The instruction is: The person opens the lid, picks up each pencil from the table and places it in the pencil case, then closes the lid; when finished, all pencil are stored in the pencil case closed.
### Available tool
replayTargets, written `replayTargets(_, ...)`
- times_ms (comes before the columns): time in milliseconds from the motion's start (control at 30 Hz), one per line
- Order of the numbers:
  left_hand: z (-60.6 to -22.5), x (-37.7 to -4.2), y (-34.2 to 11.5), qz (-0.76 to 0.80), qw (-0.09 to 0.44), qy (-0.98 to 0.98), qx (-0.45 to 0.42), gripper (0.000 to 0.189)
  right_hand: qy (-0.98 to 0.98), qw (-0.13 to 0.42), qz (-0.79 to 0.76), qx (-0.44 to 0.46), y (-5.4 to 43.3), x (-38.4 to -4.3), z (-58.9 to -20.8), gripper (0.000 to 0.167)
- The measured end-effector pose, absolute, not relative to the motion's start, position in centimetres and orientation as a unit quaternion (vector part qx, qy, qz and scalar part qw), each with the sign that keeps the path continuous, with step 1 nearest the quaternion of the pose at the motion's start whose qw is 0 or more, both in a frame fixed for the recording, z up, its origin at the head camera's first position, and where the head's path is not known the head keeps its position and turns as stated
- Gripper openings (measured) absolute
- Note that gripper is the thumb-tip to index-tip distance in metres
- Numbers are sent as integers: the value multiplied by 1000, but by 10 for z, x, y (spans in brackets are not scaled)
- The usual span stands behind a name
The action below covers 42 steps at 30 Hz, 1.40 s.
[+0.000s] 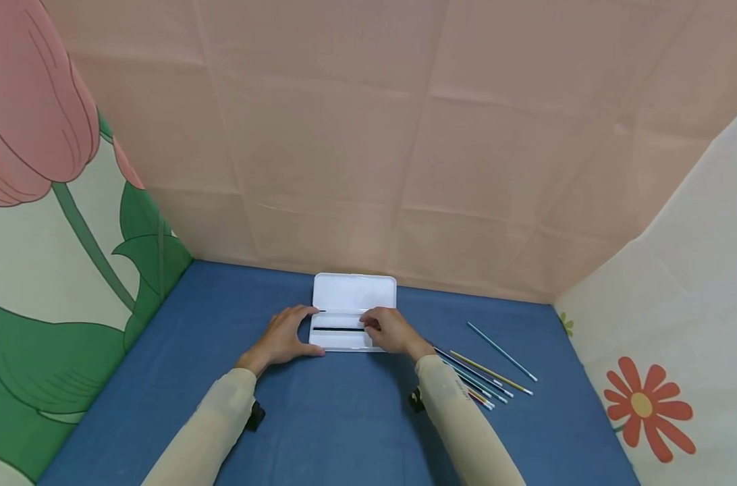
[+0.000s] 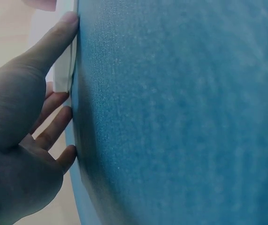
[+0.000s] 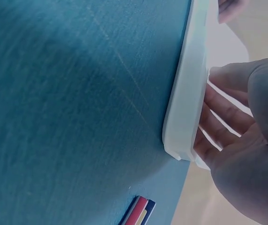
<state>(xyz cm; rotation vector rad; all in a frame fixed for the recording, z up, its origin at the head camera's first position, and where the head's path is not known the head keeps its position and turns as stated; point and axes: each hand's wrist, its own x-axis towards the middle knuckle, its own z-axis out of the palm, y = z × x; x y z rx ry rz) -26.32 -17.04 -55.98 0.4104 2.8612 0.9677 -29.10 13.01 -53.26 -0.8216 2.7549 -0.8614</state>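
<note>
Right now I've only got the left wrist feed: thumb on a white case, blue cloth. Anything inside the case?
Observer: Yes. In the head view, a thin dark stick, probably a pencil, lies lengthwise in the base of the white case.
Operator: Right hand on it?
Observer: The right hand has its fingertips at the stick's right end; can't tell whether they pinch it.
Operator: Any pencils outside?
Observer: Yes, several pencils lie on the blue cloth to the right of the case.

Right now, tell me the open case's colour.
The open case is white, seen best in the head view.
</note>
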Motion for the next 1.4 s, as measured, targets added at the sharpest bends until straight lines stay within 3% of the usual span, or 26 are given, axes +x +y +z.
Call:
replayTargets(333, -558, -263, -170, 316, 46, 938, 133, 98, 915, 82, -310, -246, 135, -281, -531, 34)
replayTargets(1400, -558, -262, -169, 325, 49, 936, 123, 98, 913, 3, -322, -251, 181, -221, -513, 51)
